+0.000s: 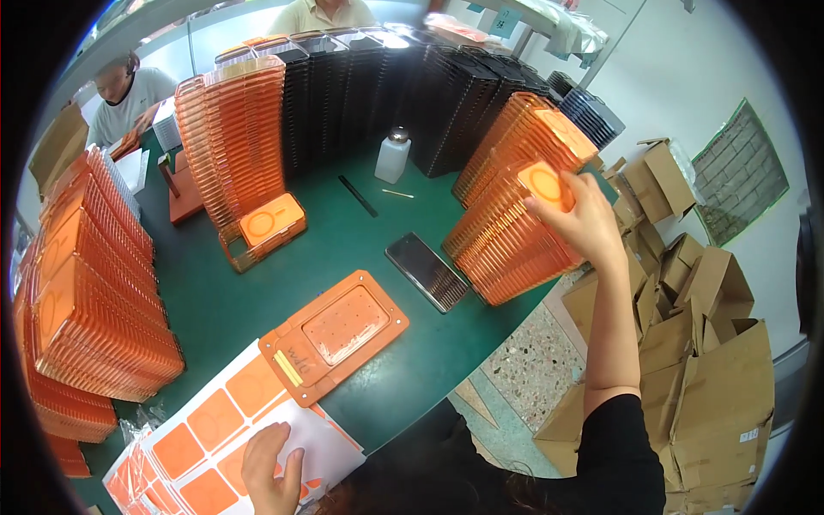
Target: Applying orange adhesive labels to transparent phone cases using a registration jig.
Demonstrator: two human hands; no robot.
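My right hand (584,219) reaches out to the right and grips an orange phone case (546,183) at the top of a leaning stack of orange cases in clear trays (506,240). My left hand (270,468) lies flat, fingers apart, on a white sheet of orange stickers (215,421) at the table's near edge. An orange jig with a recessed, dotted plate (339,330) sits just beyond that sheet. A dark phone (427,270) lies face up between the jig and the right-hand stack.
Tall stacks of orange trays (86,292) line the left side, another stack (236,146) stands at the back with a case leaning on it, and black trays (412,94) wall the rear. A white dispenser bottle (393,156) stands mid-table. Cardboard boxes (704,378) crowd the floor at right. Other people sit behind.
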